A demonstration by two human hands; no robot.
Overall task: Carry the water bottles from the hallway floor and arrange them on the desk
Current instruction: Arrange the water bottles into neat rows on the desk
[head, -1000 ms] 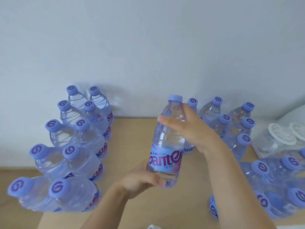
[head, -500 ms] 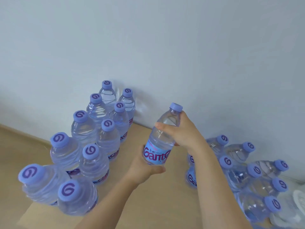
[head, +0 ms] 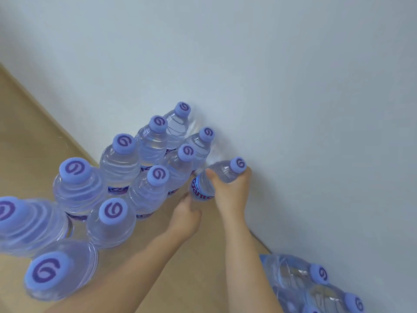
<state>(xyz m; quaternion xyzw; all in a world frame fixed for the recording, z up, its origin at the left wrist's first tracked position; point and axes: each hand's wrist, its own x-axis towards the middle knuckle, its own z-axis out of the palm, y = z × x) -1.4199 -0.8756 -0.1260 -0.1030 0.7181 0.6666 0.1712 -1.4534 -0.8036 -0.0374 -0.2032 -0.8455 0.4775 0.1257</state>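
Observation:
A clear water bottle [head: 204, 186] with a blue label and purple cap stands against the white wall, just right of a double row of matching bottles [head: 144, 193] on the wooden desk [head: 191, 256]. My right hand [head: 230, 188] grips its shoulder and neck from above. My left hand [head: 186, 216] is at the bottle's base, its fingertips curled against the lower side; the base itself is hidden behind them.
A second cluster of bottles [head: 300, 279] sits at the lower right by the wall. The white wall [head: 270, 86] bounds the desk's far edge. A strip of bare wood runs between the two clusters, under my arms.
The held bottle moved away from me and left, down beside the left double row next to the wall. The view swung left, so the right cluster slid to the lower right.

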